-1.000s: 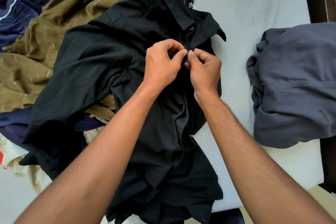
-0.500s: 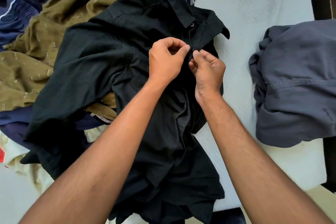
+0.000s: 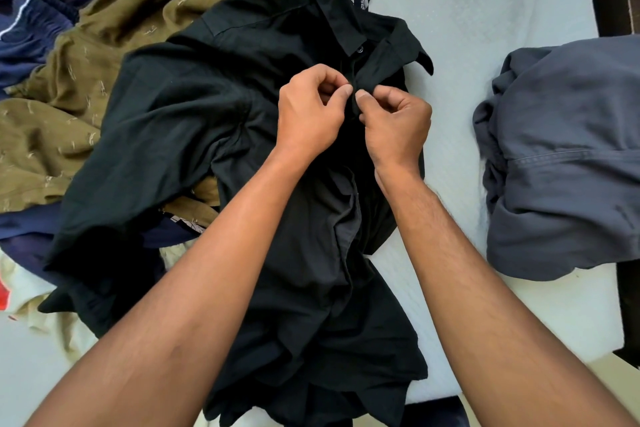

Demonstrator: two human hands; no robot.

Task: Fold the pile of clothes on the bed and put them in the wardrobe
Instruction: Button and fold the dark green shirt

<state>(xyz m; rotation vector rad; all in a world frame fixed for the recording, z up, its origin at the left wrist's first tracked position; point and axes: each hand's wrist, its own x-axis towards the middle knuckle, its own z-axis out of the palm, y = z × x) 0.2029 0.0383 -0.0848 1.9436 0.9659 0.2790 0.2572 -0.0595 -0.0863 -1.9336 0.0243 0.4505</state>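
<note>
One wide bed (image 3: 467,10) carries everything: a heap of unfolded clothes (image 3: 104,80) at its left, olive and navy pieces tangled together, and a grey garment (image 3: 561,156) lying apart on the right. Across the heap and the bare sheet sprawls the black shirt (image 3: 194,107), its collar (image 3: 332,10) turned away from the person. Just below that collar the left hand (image 3: 311,114) and the right hand (image 3: 394,128) meet, each grip pinched on the shirt's front edges, apparently at a button. The cloth looks light, limp and quick to crease, so it is best taken by the shoulders or seams and smoothed flat, or a fold will likely slump.
</note>
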